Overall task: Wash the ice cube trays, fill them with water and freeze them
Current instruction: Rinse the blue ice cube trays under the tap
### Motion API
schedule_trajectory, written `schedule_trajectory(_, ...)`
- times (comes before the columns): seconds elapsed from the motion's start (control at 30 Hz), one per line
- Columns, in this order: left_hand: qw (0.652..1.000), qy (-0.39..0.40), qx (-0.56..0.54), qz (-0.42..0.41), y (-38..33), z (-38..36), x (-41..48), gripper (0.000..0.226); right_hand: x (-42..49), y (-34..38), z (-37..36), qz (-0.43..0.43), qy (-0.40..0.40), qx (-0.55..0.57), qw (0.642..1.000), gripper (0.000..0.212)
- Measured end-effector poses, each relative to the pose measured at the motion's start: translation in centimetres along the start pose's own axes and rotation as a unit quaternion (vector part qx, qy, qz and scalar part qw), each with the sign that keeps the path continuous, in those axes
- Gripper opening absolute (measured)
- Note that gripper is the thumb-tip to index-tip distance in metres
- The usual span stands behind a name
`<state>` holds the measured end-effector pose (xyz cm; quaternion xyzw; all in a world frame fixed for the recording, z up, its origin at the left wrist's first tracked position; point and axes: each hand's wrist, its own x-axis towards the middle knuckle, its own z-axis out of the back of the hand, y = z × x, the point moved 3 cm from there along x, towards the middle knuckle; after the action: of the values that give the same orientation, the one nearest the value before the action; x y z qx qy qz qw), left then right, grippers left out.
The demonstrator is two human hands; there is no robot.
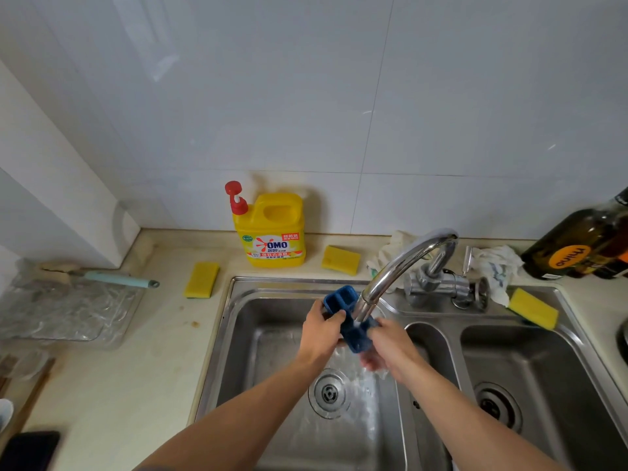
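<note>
As seen from the head view, the blue ice cube tray (341, 298) is held over the left basin of the sink (238, 334), directly beneath the spout of the faucet (401, 266). Water runs onto its middle and splashes down around the drain (329, 392). The left hand (321, 329) grips the tray's left edge, with the thumb laid across the top and the fingers curled beneath. The right hand (390, 346) holds the near right end. Its fingers curl under the tray, though their exact contact is hidden.

The step in hand is judged to be rinsing. For a good result, each compartment should pass under the stream in turn. The tray should then be inverted so that the underside is flushed. A firm hold on both ends is advisable, since the wet tray looks flexible and may twist or slip. Should soap be needed, the yellow detergent bottle (273, 232) stands behind the sink, with a yellow sponge (341, 260) just beside it. Filling is not yet due.
</note>
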<state>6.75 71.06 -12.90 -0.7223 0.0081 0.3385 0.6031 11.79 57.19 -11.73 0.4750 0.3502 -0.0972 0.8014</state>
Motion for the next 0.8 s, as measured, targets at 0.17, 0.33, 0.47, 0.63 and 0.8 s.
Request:
schedule_trajectory(0.17,0.991,0.027,-0.105,0.074,0.9,-1.1,-0.2,0.043,-0.2,0.3,0.0,0.049,-0.010,-0.067,0.996,0.015)
schedule_trajectory(0.33,0.993,-0.021,-0.075,0.086,0.9,-1.0,0.4,0.026,-0.7,0.4,-0.6,0.091,-0.017,-0.114,0.989,0.011)
schedule_trajectory(0.47,0.998,-0.026,0.043,0.041,0.7,-0.1,0.6,0.034,-0.5,0.4,-0.4,0.084,0.006,-0.097,0.992,0.024)
schedule_trajectory(0.63,0.989,0.016,0.147,-0.007,0.3,0.1,0.0,0.030,0.0,0.8,-0.3,0.087,0.006,-0.062,0.994,0.020)
schedule_trajectory(0.8,0.972,0.031,0.230,-0.039,-0.1,-0.1,-0.4,0.022,0.1,0.9,-1.0,0.129,-0.009,-0.133,0.983,0.013)
